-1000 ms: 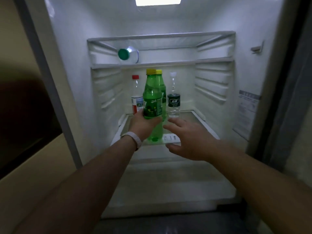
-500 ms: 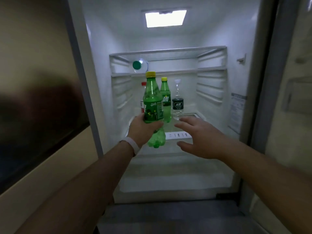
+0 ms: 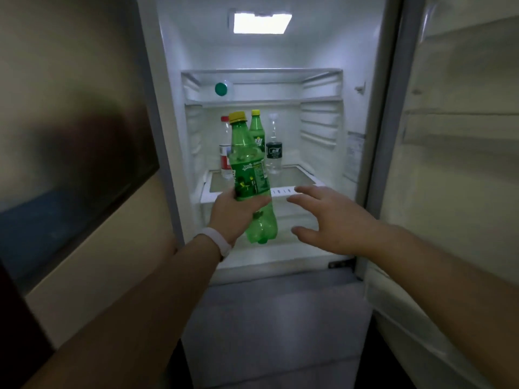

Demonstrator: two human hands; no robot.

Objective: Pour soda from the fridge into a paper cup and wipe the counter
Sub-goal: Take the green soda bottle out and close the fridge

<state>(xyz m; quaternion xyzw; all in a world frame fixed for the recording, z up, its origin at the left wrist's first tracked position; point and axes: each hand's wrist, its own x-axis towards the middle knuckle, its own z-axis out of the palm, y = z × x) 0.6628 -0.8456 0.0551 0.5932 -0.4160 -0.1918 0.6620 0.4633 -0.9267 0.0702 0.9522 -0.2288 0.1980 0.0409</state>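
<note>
- A cream panel (image 3: pixel 92 265) fills the left side, with a dark, glossy framed pane (image 3: pixel 70 153) set into it.
- A white ceiling lamp (image 3: pixel 261 23) glows at the top of the open cabinet, casting cool light on the white inner walls (image 3: pixel 317 49).
- Ribbed shelf rails (image 3: pixel 318 127) line the right inner wall.
- Grey floor (image 3: pixel 275 332) lies below, dim.
- The pale open door (image 3: pixel 460 164) stands at right.
</note>
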